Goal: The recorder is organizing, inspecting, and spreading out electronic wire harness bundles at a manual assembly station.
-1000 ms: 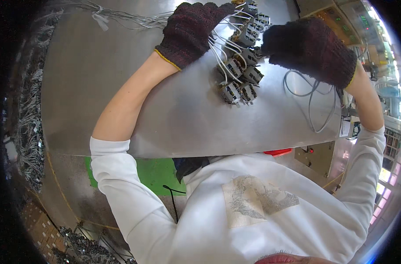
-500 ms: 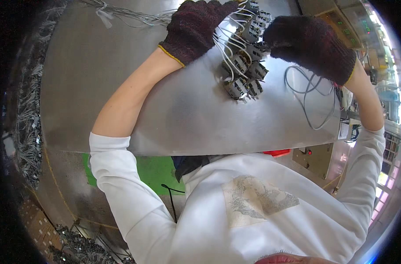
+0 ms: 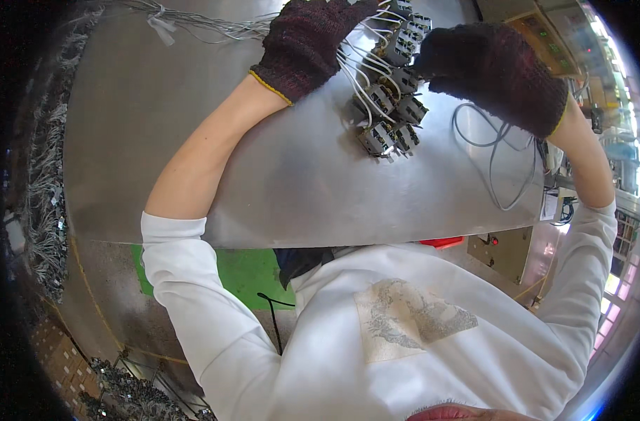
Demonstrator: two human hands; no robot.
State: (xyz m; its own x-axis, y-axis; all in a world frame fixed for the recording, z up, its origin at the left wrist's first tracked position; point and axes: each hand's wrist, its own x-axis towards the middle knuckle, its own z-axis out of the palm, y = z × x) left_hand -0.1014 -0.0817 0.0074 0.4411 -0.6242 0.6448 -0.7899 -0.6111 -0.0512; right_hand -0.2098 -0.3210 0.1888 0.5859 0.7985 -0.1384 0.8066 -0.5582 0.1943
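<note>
My left hand [image 3: 306, 50], in a dark knitted glove with a yellow cuff edge, is closed over a bundle of thin white wires [image 3: 365, 67] at the top middle. Each wire runs to a small grey block [image 3: 376, 140] with black and metal parts. Several such blocks lie in a slanting double row on the metal table. To their right, my right hand [image 3: 492, 78] wears a matching glove. Its fingers are curled together at the side of the row, and whatever is between the fingertips is hidden.
The wire bundle [image 3: 208, 27] continues left, tied with a white strip [image 3: 162, 27]. A loop of grey cable [image 3: 494, 158] lies on the metal table [image 3: 278, 182] to the right. Instrument boxes [image 3: 544, 38] stand at the far right; wire bunches [image 3: 46, 189] hang along the left edge.
Both hands have shifted very slightly to the left. The grip of the left hand looks the same, and the lower blocks stay in place.
</note>
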